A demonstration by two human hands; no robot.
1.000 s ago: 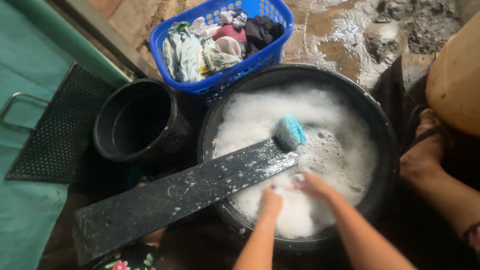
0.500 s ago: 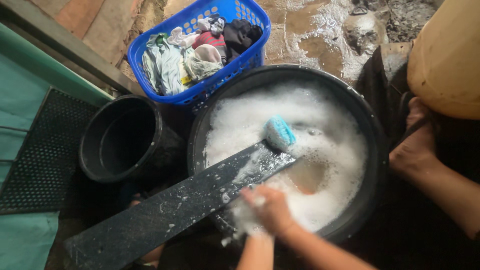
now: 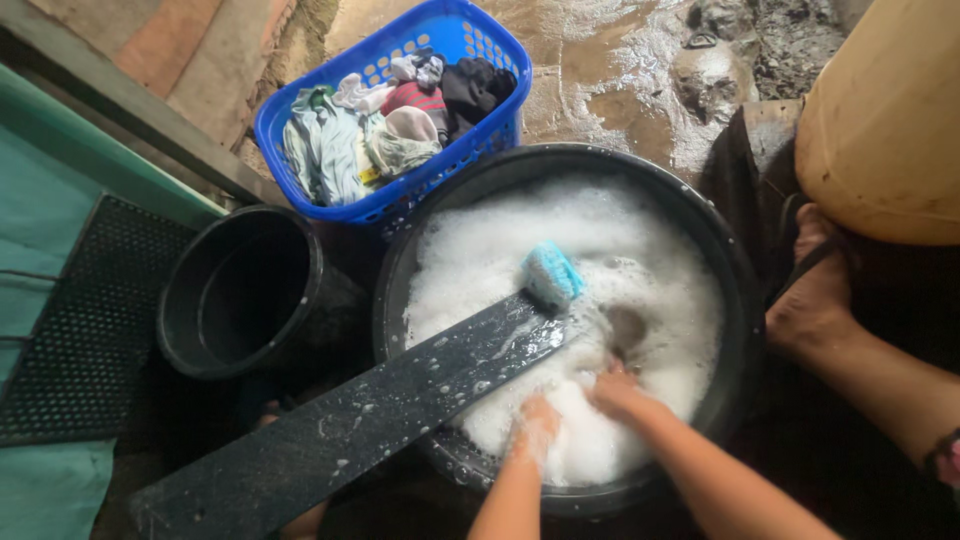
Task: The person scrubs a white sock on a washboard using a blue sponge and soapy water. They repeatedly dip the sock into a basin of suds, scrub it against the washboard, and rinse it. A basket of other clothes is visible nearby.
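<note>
Both hands in the black tub point(image 3: 735, 260), sunk in suds at 6 o'clock. Left hand point(image 3: 537, 425) and right hand point(image 3: 618, 392) foam-covered, grip state can't tell. Dark washboard point(image 3: 380, 410) slants out toward 8 o'clock. Blue brush point(image 3: 551, 275) on its top end. Blue laundry basket point(image 3: 470, 25) at 11 o'clock, black bucket point(image 3: 240, 295) at 9.

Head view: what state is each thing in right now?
Basin: full of suds.
Board: wet, sloping, upper end over the basin.
Brush: on the board's upper end, untouched.
Bucket: upright, looks empty.
Basket: full of clothes.
Left hand: down in the foam.
Right hand: down in the foam; grip hidden.
</note>
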